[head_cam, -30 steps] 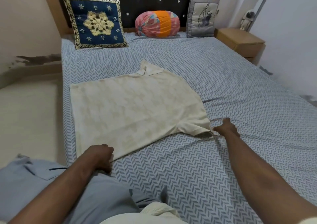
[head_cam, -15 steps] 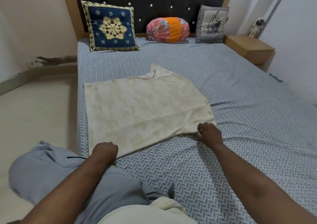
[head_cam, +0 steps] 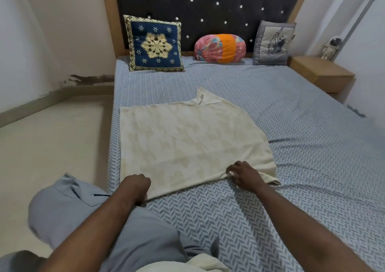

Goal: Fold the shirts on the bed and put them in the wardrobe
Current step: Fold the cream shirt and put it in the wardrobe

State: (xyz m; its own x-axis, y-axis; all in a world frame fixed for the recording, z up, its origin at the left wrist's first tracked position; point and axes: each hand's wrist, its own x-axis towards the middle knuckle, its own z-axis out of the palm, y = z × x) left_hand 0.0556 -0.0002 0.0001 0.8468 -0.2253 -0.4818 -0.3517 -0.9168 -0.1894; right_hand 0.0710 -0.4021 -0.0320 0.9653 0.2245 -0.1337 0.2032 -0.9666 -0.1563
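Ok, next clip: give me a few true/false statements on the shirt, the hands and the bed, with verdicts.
1. The cream shirt lies spread flat on the bed. True.
2. The right hand is on the shirt's near right corner. True.
3. The left hand is lifted well clear of the shirt. False: it is at the near left corner, closed on the edge.
4. Three cushions stand at the headboard. True.
5. A grey shirt hangs in a wardrobe. False: it lies under the left arm; no wardrobe shows.
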